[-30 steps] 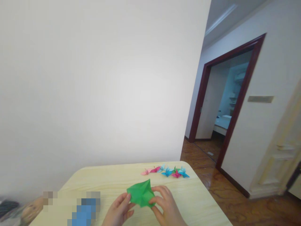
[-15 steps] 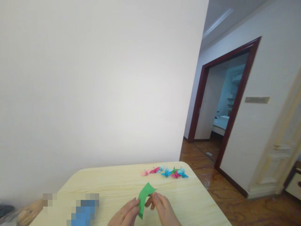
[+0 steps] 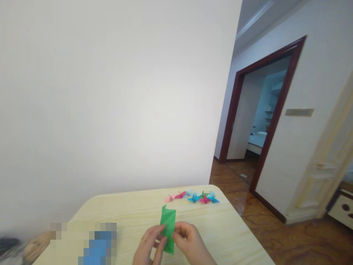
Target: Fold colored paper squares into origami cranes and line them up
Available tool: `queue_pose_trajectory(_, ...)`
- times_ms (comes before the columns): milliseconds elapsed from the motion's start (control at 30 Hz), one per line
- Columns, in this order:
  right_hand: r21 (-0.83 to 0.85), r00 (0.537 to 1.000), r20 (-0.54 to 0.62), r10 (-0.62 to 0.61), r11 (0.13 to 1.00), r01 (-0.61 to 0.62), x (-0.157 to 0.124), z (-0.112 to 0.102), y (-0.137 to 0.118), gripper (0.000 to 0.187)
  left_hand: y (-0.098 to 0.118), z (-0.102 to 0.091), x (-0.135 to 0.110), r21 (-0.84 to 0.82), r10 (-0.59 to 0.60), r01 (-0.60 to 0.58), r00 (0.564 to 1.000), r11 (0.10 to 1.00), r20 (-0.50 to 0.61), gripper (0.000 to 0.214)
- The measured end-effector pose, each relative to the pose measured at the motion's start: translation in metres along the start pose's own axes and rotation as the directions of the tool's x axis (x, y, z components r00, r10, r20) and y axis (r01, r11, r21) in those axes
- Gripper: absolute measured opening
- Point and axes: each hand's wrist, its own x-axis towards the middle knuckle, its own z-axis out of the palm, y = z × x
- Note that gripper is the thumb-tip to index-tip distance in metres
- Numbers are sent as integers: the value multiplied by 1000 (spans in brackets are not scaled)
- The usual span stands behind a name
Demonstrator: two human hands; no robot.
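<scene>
A folded piece of green paper (image 3: 168, 224) stands roughly upright above the near part of the table, longer than it is wide, with a small pointed flap at its top left. My left hand (image 3: 151, 243) grips its left edge between thumb and fingers. On the opposite edge, my right hand (image 3: 189, 237) pinches the paper, its fingers curled. Beyond both hands lies a row of small folded paper cranes (image 3: 193, 198) in pink, red, blue and green.
The pale wooden table (image 3: 124, 209) has rounded far corners and meets a white wall (image 3: 110, 103). A pixelated blue patch (image 3: 97, 248) covers something at the lower left. To the right are a wooden floor (image 3: 237, 195) and a dark red door frame (image 3: 271, 147).
The green paper has turned from a slanted, curved position to a flatter, more upright one. My right hand has moved down along its right edge, and the view has shifted slightly.
</scene>
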Motion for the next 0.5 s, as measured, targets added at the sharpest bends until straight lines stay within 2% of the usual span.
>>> queue_pose_trajectory(167,-53,999,-10,-47,997,47,-4,4,-3,7,0,10,4,-144,-170,164,985,976,-23,25)
queue_pose_trajectory(367,-152,998,-4,-56,987,55,-7,6,-9,8,4,8,4,-88,-155,154,988,984,-10,21)
queue_pose_trajectory(500,-264,999,10,-50,963,50,-10,3,-21,9,8,3,7,-47,-154,154,988,987,11,21)
